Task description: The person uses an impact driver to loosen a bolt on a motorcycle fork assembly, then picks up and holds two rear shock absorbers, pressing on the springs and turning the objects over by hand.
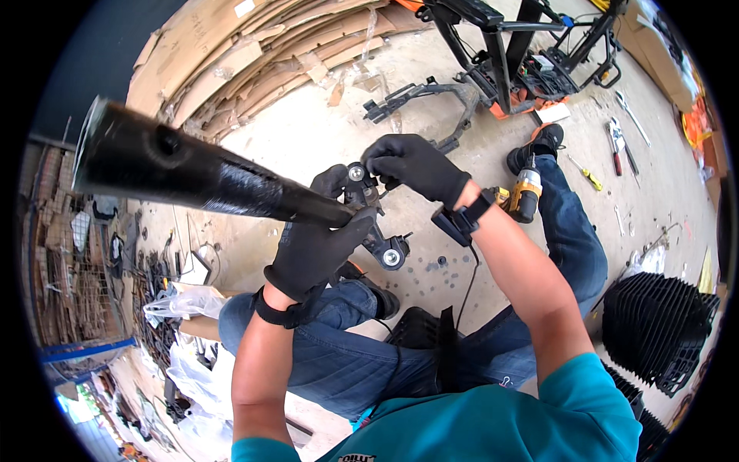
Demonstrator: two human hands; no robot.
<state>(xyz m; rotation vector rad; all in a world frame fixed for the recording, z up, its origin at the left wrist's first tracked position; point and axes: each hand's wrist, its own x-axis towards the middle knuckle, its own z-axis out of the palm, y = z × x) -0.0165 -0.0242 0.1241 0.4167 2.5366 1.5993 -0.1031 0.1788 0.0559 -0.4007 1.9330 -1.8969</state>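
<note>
My left hand [317,250] is wrapped around a long black metal tube [223,185], near the end where it meets a black bracket [376,239]. The tube tilts up to the left toward me, its wide end high and with a round hole in its side. Two ring-shaped ends with silvery centres show on the bracket. By the upper ring my right hand [416,165] has its fingers pinched together; what lies between them, if anything, is too small to make out. Both hands wear black gloves.
A black vehicle frame [508,61] stands at the far right, a curved black frame part [462,115] beside it. A yellow cordless drill [526,194] is by my right leg. Pliers [616,146] and a yellow screwdriver [589,177] lie farther right. Flattened cardboard [208,61] is piled at the back left.
</note>
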